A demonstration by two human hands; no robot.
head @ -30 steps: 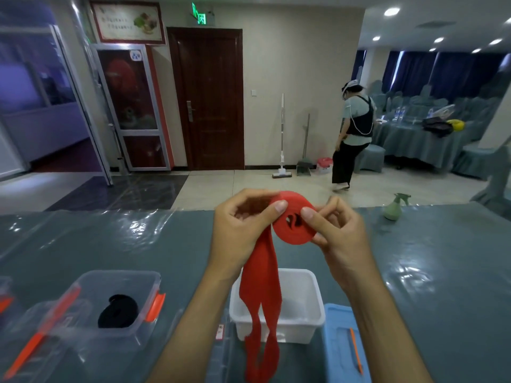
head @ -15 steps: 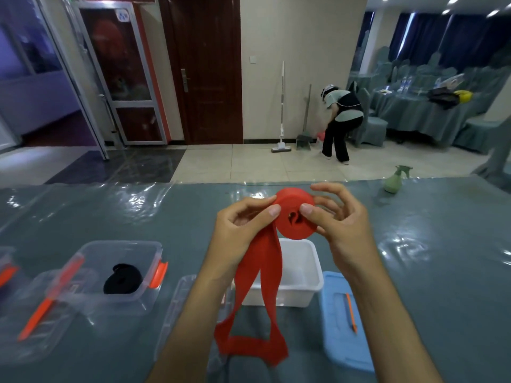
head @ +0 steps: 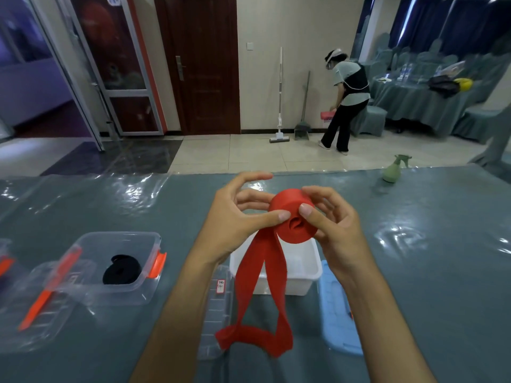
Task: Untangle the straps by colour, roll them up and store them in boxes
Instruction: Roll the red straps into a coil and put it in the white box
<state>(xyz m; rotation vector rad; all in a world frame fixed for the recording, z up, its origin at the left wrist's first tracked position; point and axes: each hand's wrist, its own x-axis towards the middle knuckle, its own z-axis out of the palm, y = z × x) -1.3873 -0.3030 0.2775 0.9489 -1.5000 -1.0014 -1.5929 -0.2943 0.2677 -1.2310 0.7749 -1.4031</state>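
- The left hand (head: 237, 217) and right hand (head: 331, 225) both gripped the red strap roll (head: 294, 219), held above the white box (head: 304, 272).
- The loose strap end (head: 257, 338) hung in a loop before the white box.
- The black strap roll (head: 121, 272) lay in the clear box (head: 121, 239), left of the white box.

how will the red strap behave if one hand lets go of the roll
The red strap looks floppy: its loose tail droops in a limp, twisted loop. The roll would probably loosen, since both the left hand and the right hand pinch it. It seems light.
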